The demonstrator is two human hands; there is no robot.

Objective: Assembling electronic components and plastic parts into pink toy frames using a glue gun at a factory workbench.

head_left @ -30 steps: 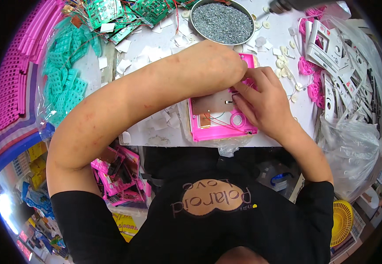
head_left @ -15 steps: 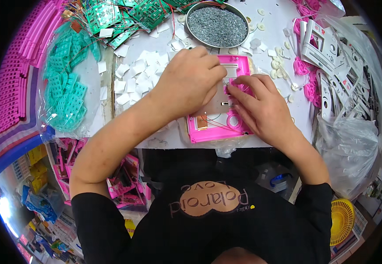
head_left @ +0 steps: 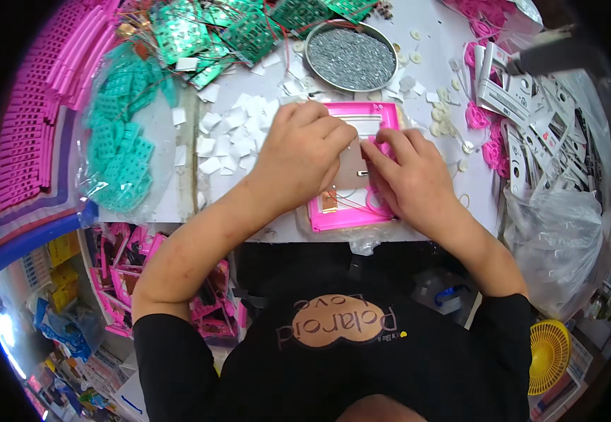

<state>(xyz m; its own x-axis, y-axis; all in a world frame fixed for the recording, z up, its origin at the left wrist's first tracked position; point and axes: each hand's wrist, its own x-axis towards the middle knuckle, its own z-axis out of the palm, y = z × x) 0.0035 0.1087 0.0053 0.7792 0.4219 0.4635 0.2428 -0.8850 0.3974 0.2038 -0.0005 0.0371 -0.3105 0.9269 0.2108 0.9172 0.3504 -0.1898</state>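
Observation:
A bright pink plastic casing [head_left: 347, 222] lies on the table in front of me. Inside it is a flat brownish-grey plate [head_left: 347, 165] with a small metal-and-black part, plus thin red wires and a copper-coloured piece [head_left: 329, 201] near the casing's lower left. Over the plate's upper left, my left hand [head_left: 304, 151] has its fingers curled in a pinch; what they hold is hidden. My right hand [head_left: 418, 179] rests over the casing's right side, thumb and forefinger close together at the plate's right edge. Anything between those fingertips cannot be made out.
Beyond the casing stands a round metal dish [head_left: 352, 56] of small screws. White square pads [head_left: 231, 133] lie scattered leftward, near bagged teal keypads [head_left: 119, 155] and green circuit boards [head_left: 249, 32]. White printed panels [head_left: 530, 126] and a clear plastic bag [head_left: 555, 232] sit at right.
The whole view has shifted, so the table appears slightly lower and further right. Both hands stay over the casing, with the right fingers a little more drawn in at the plate's edge.

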